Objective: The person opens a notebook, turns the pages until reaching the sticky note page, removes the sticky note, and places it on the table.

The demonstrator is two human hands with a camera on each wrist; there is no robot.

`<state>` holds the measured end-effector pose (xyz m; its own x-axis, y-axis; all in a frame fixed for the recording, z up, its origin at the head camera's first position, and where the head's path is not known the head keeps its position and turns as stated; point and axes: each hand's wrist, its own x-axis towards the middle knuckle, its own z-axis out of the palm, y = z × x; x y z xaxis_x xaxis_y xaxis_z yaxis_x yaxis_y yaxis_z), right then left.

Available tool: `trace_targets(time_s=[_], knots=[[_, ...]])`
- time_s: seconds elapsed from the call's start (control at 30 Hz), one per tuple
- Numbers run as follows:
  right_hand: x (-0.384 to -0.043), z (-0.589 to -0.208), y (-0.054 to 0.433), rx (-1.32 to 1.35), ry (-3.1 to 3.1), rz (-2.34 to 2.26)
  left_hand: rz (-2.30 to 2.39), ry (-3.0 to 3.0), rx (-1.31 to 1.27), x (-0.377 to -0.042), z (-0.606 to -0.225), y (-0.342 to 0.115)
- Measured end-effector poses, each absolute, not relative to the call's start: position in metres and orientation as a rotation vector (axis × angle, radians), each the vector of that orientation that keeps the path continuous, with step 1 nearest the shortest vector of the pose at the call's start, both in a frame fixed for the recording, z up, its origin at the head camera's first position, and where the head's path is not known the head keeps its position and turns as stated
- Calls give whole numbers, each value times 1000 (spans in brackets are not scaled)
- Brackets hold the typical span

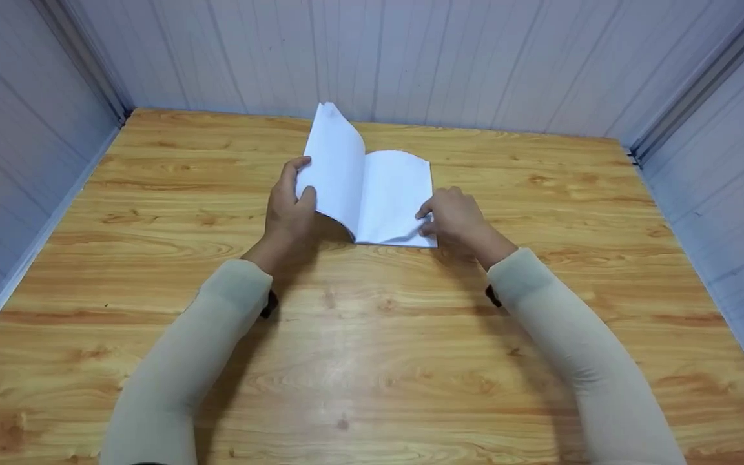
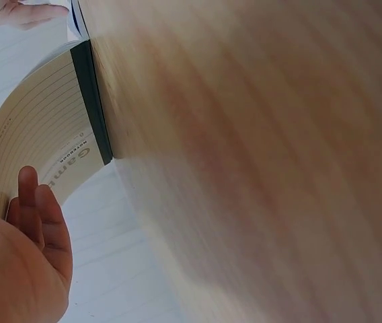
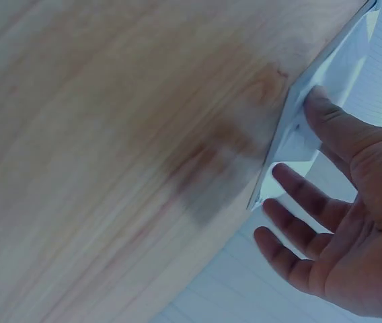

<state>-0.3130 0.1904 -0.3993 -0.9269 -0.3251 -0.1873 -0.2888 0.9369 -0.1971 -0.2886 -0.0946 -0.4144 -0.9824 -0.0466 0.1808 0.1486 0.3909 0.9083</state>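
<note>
An open notebook [image 1: 392,194] with white pages lies on the table, its left part raised and curved. My left hand [image 1: 291,205] grips that raised part at its outer edge, thumb on the page side. In the left wrist view the beige lined cover [image 2: 43,114] with printed lettering and a dark green spine [image 2: 91,101] shows, the fingers behind it. At the lower right corner, my right hand [image 1: 456,214] pinches a page [image 1: 404,231] that bends up slightly. The right wrist view shows the thumb on the paper and the other fingers [image 3: 298,249] loosely bent off it.
The wood-grain table [image 1: 372,336] extends around the notebook on every side. White panelled walls [image 1: 411,58] stand behind it and at left and right. Light sleeves [image 1: 217,336] cover both forearms, with a dark band at each wrist.
</note>
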Motion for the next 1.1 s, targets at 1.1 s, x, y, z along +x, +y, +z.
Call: trace_targets(time_s=[1.1], knots=[[-310,-397,191,-549,2888,-833,-1628,-2444,-103,-289,-415,-95]])
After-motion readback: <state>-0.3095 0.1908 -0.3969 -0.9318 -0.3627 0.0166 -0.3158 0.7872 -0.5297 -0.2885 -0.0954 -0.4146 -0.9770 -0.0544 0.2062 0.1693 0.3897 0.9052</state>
